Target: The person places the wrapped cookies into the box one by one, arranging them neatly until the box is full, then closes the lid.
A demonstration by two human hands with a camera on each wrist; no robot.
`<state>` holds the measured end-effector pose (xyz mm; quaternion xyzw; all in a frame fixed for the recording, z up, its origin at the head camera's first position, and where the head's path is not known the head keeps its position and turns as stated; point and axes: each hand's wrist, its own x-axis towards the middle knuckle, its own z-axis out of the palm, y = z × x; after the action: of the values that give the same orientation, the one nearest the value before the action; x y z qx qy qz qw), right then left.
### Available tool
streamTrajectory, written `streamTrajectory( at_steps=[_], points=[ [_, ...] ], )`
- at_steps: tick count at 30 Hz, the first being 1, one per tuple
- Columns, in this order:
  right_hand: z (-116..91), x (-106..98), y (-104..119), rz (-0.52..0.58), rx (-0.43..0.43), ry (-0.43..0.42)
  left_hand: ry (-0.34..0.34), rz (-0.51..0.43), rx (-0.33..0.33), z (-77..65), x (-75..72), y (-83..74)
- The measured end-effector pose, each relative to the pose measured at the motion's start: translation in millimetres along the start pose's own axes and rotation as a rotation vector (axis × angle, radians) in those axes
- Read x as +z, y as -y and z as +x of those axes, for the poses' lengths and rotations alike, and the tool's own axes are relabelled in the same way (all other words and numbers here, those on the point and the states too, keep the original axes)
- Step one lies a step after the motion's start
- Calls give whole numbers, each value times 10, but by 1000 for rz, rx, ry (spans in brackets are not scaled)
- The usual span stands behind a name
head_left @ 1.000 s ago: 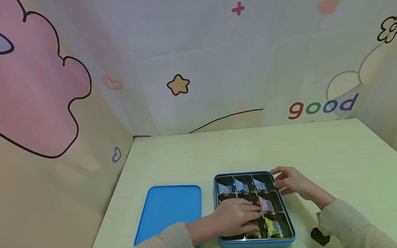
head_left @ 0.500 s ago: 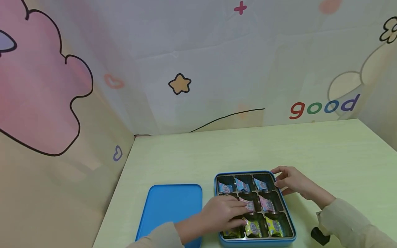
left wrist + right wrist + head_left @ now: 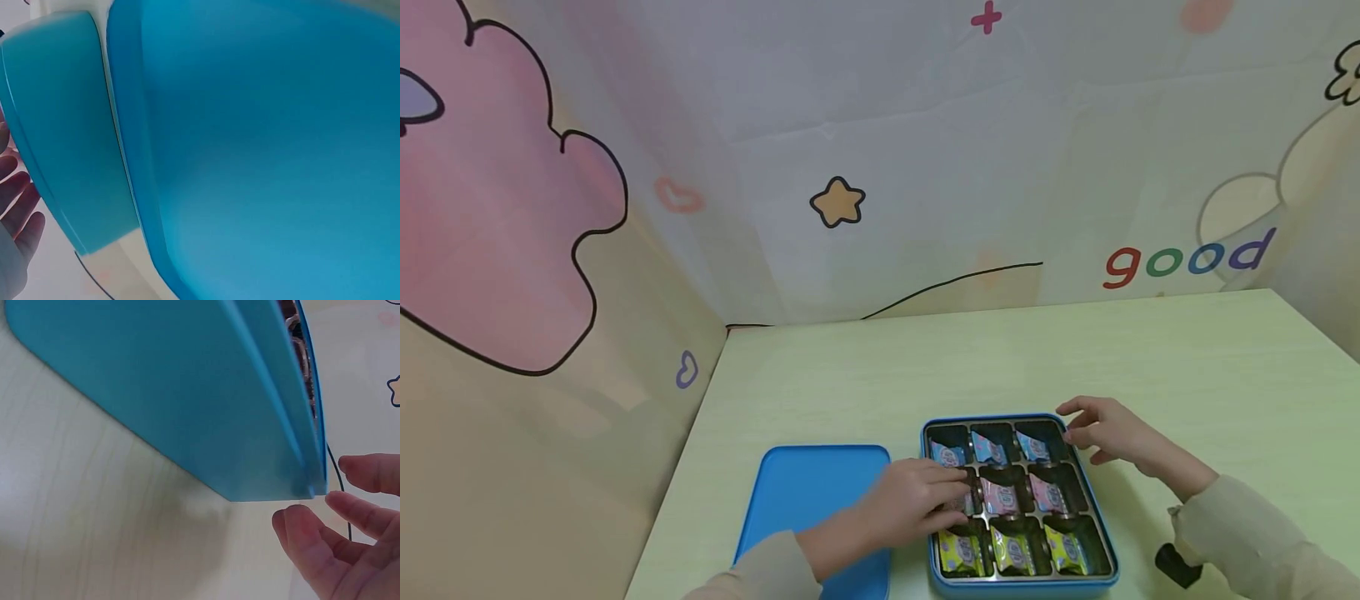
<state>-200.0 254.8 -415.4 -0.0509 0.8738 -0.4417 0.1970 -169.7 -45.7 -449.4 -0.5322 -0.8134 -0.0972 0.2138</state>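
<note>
A blue tin [image 3: 1026, 589] with a dark divided tray holds small wrapped sweets: blue ones [image 3: 988, 449] in the far row, pink ones [image 3: 1000, 497] in the middle, yellow ones [image 3: 1012, 552] nearest. My left hand [image 3: 910, 497] hovers over the tin's left edge, its fingers extended across the left middle compartment and partly covering a pink sweet. Nothing shows in its grasp in the left wrist view. Around the tin's far right corner, my right hand [image 3: 1108, 435] has its fingers spread; in the right wrist view the fingers [image 3: 306, 534] lie close to the corner without gripping it.
A flat blue lid [image 3: 820, 483] lies on the pale table [image 3: 880, 375], just left of the tin. A black wrist device [image 3: 1177, 567] sits by the right sleeve. Printed cloth walls [image 3: 910, 167] stand behind and at the sides.
My left hand has drawn back leftward across the tin, uncovering the middle pink and the yellow sweets. My right hand's fingers have loosened and lifted slightly at the corner.
</note>
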Motion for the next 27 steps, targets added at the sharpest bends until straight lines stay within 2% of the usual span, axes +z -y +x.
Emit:
streamTrajectory(
  at_steps=[10, 15, 21, 27],
  points=[
    [7, -70, 122, -30, -49, 8, 8, 34, -48, -79, -135, 128],
    [13, -89, 176, -41, -65, 8, 42, 60, -99, -131, -222, 197],
    [26, -94, 254, -32, -72, 20, 106, 75, -201, -187, -288, 281],
    [40, -84, 335, -16, -109, 57, 221, 38, -341, -242, -314, 347]
  ],
)
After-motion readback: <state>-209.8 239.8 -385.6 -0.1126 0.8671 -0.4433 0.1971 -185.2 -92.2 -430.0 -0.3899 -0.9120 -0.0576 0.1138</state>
